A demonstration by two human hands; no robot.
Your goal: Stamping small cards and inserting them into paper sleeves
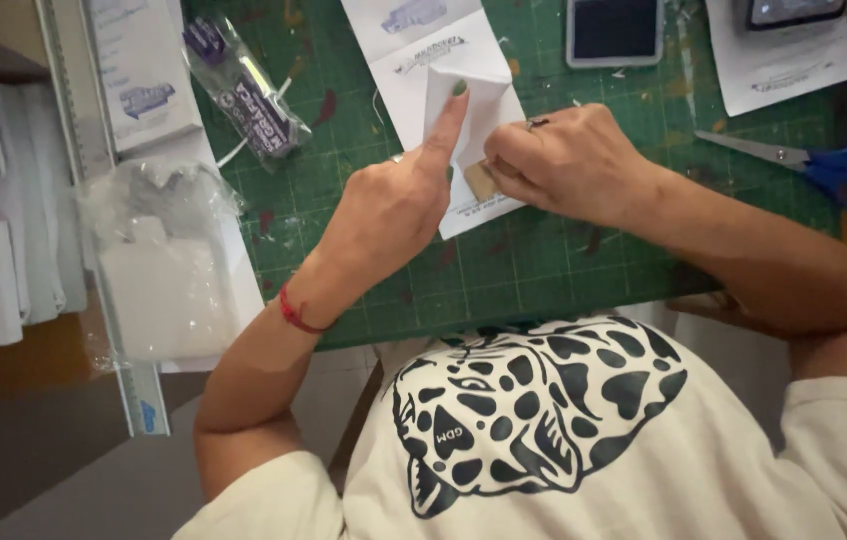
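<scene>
On the bench lies a green cutting mat point(543, 270) with a grid of lines and some paint stains. In the middle of it there is a white folded paper point(463, 110) with a small printed drawing near its upper edge. Both hands work on this paper.

The left hand point(393, 205) points its index finger point(448, 120) forward and presses the tip, with a green nail, onto the raised flap of the paper. The other fingers are curled in, and this hand does not hold anything; it only pushes down. A red string bracelet point(295, 312) is around the left wrist.

The right hand point(563, 155) rests on the lower right part of the same paper. Its grip is nearly closed, and the fingertips pinch a small tan piece point(480, 180) at the paper's edge. What this piece is, I cannot tell.

To the right, blue-handled scissors point(813, 160) lie on the mat, well apart from the hands. At the top there is a dark ink pad point(615, 30) in a grey case, and beside it another printed sheet point(783, 60). At the upper left lies a clear packet with purple print point(243, 90). Left of the mat are a metal ruler point(93, 220) and a clear plastic bag point(163, 260) with white material inside.
</scene>
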